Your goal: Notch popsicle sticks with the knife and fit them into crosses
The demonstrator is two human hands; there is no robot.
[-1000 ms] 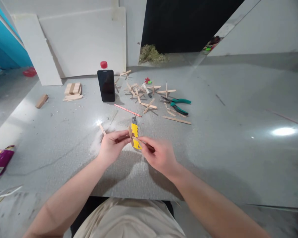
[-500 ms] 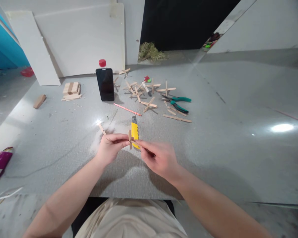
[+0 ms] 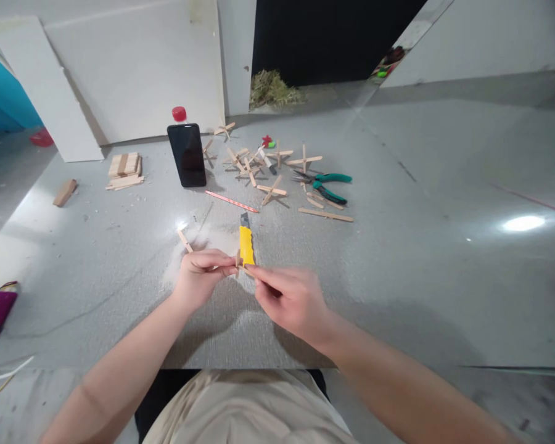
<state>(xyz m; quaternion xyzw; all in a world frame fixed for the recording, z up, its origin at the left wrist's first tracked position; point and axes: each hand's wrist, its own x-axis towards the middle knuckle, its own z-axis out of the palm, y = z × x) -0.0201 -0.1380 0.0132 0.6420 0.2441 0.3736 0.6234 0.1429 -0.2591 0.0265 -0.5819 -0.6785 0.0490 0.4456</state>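
Left hand (image 3: 200, 279) and right hand (image 3: 295, 301) have moved slightly toward six o'clock relative to the yellow cutter (image 3: 246, 243). Near its seven o'clock, the left pinches a wooden stick (image 3: 238, 258), the right a second stick (image 3: 248, 271) against it.

A head-worn camera looks forward and down, close in, across the near edge of a flat grey bench (image 3: 398, 277).

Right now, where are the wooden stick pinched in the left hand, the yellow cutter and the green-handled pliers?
Wooden stick (image 3: 238, 254): head view, on its upper end.
Yellow cutter (image 3: 246, 245): head view, on its handle.
Green-handled pliers (image 3: 331, 177): head view, on the upper handle.
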